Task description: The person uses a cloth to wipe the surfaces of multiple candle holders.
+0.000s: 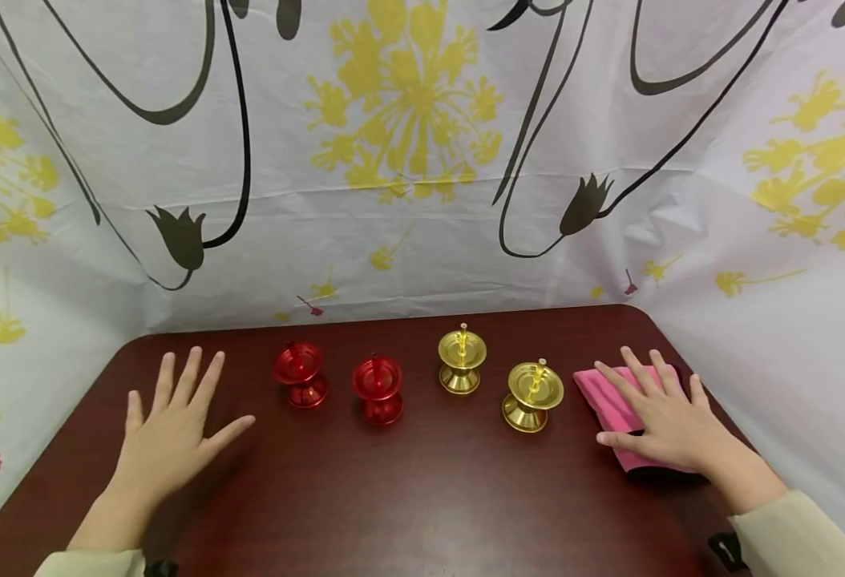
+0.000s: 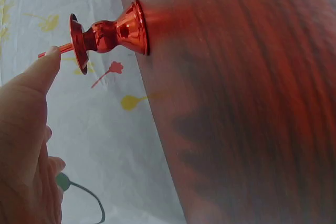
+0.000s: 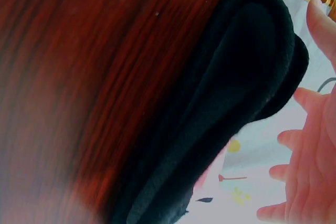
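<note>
Holding both hands out, palms down, person has nothing pinched in either. Landmark = front gold pedestal lamp (image 1: 533,393), standing upright on the dark wood table (image 1: 422,505). Rear gold pedestal lamp (image 1: 462,353) is just behind-left of it, apart; R red pedestal lamp (image 1: 379,385) further left, L red pedestal lamp (image 1: 300,369) further left again. All 4 upright.

L hand (image 1: 166,449): fingers spread, thumb out, well left of landmark, past both reds. Thumb tip overlaps a red wick rod in L wrist view, but head view shows a gap, so no contact.

R hand (image 1: 661,417): fingers spread, over the folded pink-and-black fabric item (image 1: 606,398), which lies right of landmark, near it. Looks raised, no contact visible; pouch or mitt, can't tell.

Handling, imo: approach fabric from its side away from landmark, so thumb doesn't clip the lamp. Take both layers at the fold, or it'll prob. slip apart. For lamps, grip the waist below the dish, not the thin rod; lift straight up, 1 at a time, b/c they look top-heavy.
</note>
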